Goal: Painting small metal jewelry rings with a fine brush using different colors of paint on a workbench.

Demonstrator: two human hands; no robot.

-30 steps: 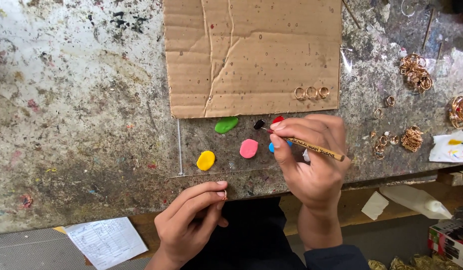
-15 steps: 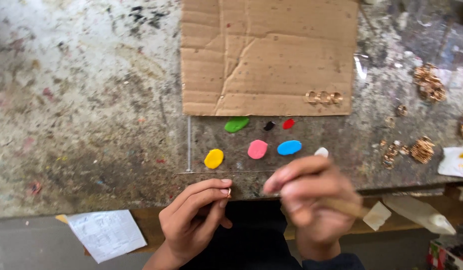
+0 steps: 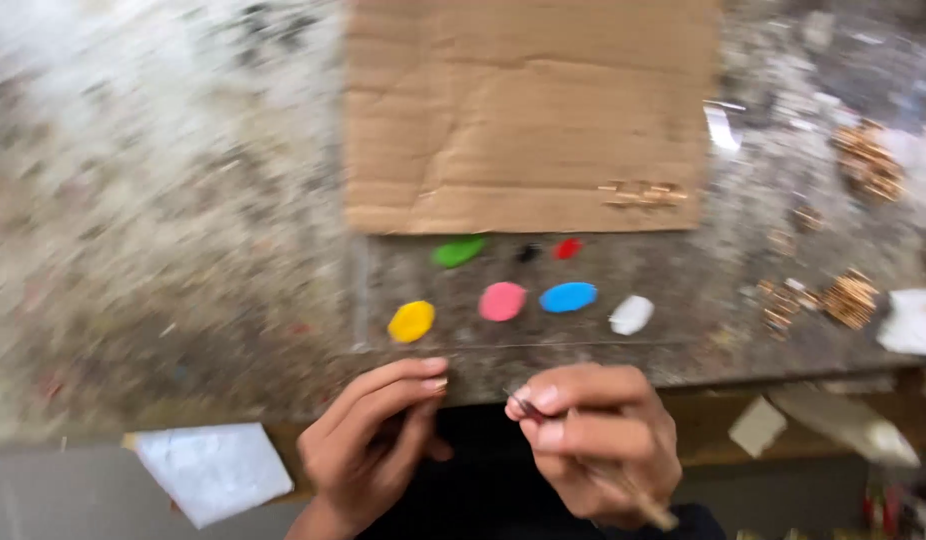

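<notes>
- Brown, thin paintbrush [image 3: 623, 487] pinched in the right hand [image 3: 595, 440] at the near edge of the worktable [image 3: 183, 250]; thumb and fingers clenched around the handle, dark tip pointing left
- Left hand [image 3: 375, 447] just beside it, fingers loosely curled, gripping nothing; fingertips resting at the table edge
- Just beyond the hands, paint blobs: yellow [image 3: 412, 321], pink [image 3: 502, 301], blue [image 3: 569, 297], white [image 3: 632, 314]; green [image 3: 459, 251], black and red farther back
- Cardboard sheet [image 3: 528, 110] lies beyond them; picture blurred

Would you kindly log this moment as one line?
right hand: holds paintbrush | left hand: empty, at table edge | paint blobs: untouched
</notes>
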